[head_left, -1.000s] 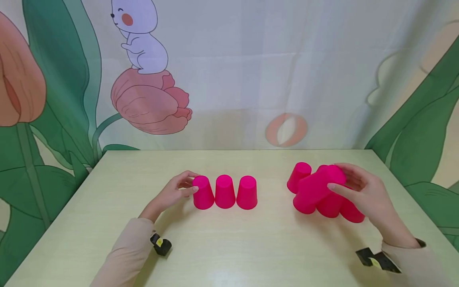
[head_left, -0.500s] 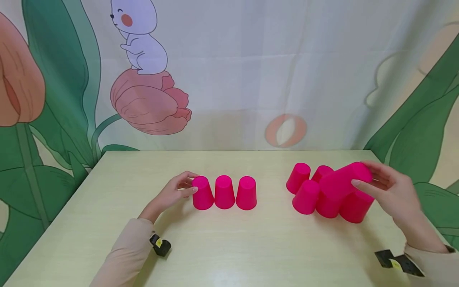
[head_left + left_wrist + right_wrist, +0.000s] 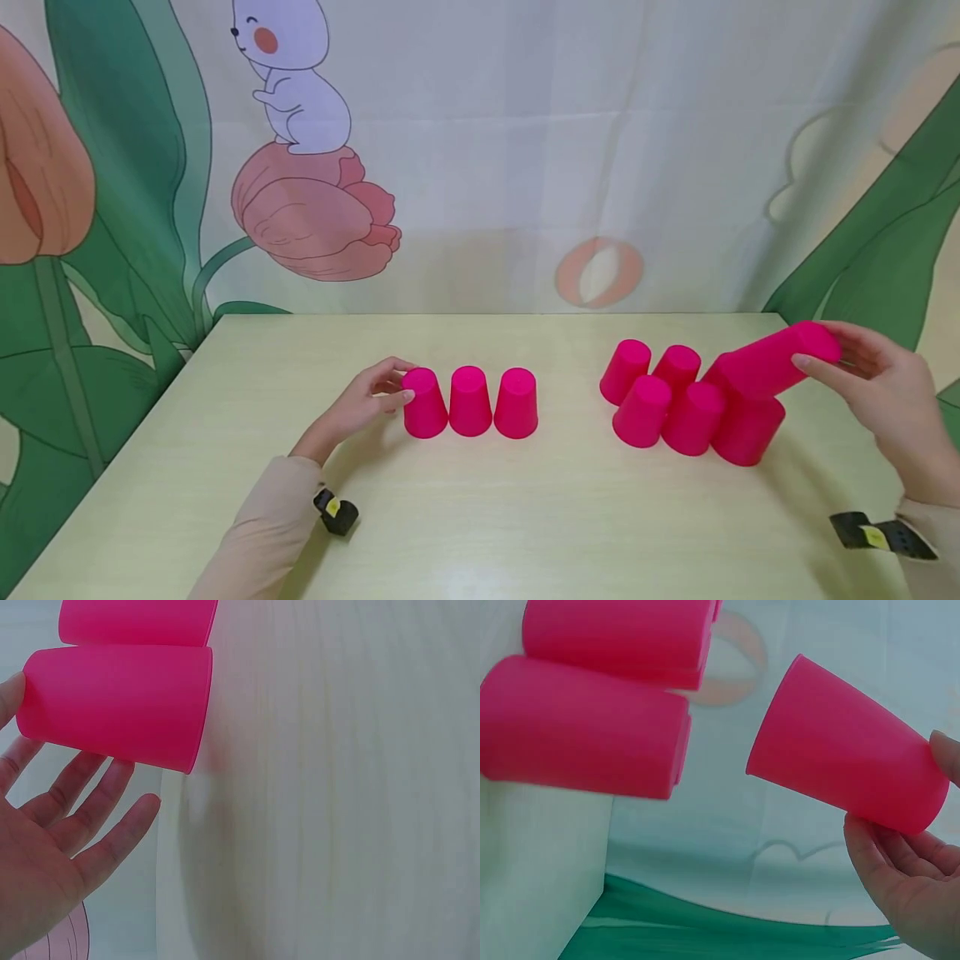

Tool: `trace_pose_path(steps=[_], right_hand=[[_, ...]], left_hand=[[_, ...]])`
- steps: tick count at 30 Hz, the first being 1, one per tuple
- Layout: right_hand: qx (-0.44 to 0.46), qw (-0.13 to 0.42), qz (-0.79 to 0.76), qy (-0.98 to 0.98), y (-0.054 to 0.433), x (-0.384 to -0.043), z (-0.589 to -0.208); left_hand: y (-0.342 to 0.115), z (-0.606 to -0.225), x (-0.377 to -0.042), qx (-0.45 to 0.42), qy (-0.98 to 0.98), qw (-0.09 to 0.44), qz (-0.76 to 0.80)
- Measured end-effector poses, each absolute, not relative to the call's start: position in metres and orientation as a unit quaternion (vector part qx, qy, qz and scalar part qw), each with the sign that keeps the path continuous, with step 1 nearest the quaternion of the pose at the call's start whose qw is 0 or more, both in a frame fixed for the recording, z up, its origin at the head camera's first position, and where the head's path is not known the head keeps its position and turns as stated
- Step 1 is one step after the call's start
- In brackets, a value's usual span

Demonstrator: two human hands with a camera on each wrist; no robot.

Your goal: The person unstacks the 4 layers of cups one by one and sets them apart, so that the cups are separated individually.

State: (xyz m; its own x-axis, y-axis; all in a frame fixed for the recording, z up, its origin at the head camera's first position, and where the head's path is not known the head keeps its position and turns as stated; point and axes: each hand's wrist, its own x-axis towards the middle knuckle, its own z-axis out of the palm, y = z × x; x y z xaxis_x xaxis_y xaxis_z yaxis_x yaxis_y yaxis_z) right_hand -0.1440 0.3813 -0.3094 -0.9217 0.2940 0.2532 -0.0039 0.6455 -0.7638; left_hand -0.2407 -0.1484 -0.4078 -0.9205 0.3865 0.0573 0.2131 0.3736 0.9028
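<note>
In the head view my left hand [image 3: 372, 388] holds the leftmost of three upside-down pink cups in a row, thumb in front and index finger behind its top. The left wrist view shows this cup [image 3: 112, 705] with my other fingers spread beside it. A middle cup [image 3: 471, 402] and a right-hand cup [image 3: 516, 404] stand beside it. On the far right, my right hand [image 3: 885, 383] grips a tilted pink cup [image 3: 783, 360] by its closed end, its mouth toward the lower left. In the right wrist view, this cup [image 3: 840, 750] is between thumb and fingers.
Several upside-down pink cups stand clustered at the right, including a front-left cup [image 3: 642, 412] and a front-right cup [image 3: 748, 431]. The held cup overlaps one at the back. A pale wooden table [image 3: 480, 517] meets a printed curtain [image 3: 480, 167] behind.
My right hand has moved right and up with its tilted cup, from over the cluster to its right side. More cluster cups show now. My left hand and its row have stayed put.
</note>
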Motion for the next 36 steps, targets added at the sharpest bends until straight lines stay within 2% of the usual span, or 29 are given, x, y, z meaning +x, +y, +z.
trace_pose_path(steps=[9,18,30,36], right_hand=[[-0.135,0.198,0.449,-0.860,0.402,-0.155,-0.317],[-0.180,0.181,0.416,-0.873,0.414,-0.161,-0.332],[-0.157,0.109,0.361,-0.913,0.426,-0.176,-0.377],[-0.126,0.116,0.337,-0.926,0.442,-0.185,-0.402]], left_hand=[[-0.148,-0.408,-0.241,0.175,0.826,0.084,0.530],[-0.149,-0.408,-0.240,0.174,0.824,0.086,0.533],[-0.149,-0.409,-0.242,0.175,0.822,0.086,0.535],[-0.149,-0.408,-0.241,0.175,0.821,0.085,0.537]])
